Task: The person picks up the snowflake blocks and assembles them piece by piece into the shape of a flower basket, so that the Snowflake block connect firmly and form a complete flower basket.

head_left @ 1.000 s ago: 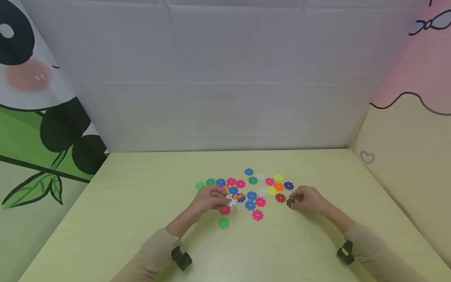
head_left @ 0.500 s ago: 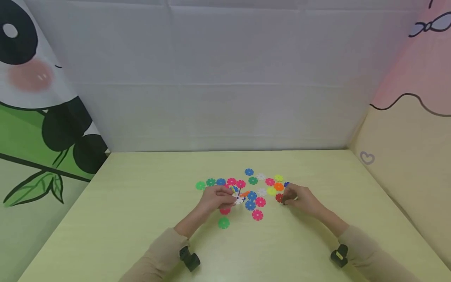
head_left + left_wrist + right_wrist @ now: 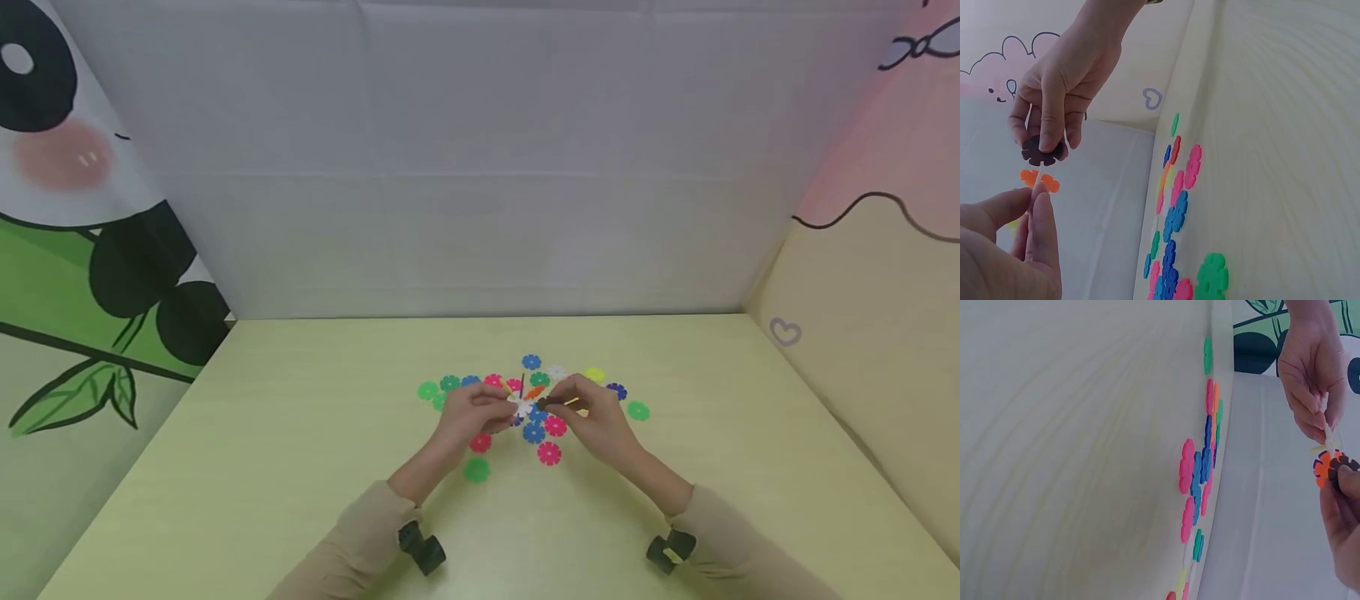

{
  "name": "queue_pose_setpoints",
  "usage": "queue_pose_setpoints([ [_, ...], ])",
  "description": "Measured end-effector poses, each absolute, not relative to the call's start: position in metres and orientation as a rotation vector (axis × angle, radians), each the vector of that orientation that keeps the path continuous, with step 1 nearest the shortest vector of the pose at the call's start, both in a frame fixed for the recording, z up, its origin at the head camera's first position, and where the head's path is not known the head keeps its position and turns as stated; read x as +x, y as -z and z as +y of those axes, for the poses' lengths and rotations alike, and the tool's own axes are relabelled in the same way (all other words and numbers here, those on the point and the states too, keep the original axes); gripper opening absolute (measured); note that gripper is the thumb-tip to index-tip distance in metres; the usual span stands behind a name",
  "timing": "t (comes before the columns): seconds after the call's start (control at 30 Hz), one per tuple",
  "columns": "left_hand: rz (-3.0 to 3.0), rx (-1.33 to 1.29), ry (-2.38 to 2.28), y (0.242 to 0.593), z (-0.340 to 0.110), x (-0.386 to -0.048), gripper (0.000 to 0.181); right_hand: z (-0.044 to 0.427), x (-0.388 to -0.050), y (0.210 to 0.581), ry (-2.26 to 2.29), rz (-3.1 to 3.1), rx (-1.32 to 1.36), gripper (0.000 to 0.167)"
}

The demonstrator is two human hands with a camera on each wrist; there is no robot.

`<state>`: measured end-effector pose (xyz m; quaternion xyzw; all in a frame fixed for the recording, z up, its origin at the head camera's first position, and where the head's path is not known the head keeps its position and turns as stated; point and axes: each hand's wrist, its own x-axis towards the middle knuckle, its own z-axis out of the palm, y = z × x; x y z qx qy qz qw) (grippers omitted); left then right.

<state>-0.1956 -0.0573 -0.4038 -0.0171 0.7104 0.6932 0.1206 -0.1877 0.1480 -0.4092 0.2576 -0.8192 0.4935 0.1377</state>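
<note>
My left hand (image 3: 472, 418) pinches a white notched plastic disc (image 3: 522, 406) above the table. An orange disc (image 3: 1051, 182) and thin edge-on pieces, one yellow and one dark, stand out from that white disc. Close to its right, my right hand (image 3: 600, 421) holds a dark brown or black notched disc (image 3: 1041, 151) between thumb and fingers. In the left wrist view the dark disc is at the edge of the white one; whether their slots are joined, I cannot tell. Under the hands lie several loose discs, among them a pink disc (image 3: 549, 453) and a blue disc (image 3: 534, 432).
Loose discs spread across the pale table (image 3: 300, 467). A green disc (image 3: 476, 470) lies nearest the front, another green disc (image 3: 638, 411) at the far right. A white wall (image 3: 480, 167) stands behind, with printed side panels left and right.
My right hand has lifted the dark disc from the table's right side and brought it left to the white disc. My left hand has shifted a little right and farther forward.
</note>
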Motion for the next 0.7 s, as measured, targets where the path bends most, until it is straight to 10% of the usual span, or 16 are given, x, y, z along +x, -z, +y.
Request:
queue_pose_setpoints([
  [0.7, 1.977, -0.102, -2.115, 0.399, -0.057, -0.194, 0.023, 0.13, -0.194, 0.416, -1.552, -2.169, 0.76, 0.016],
])
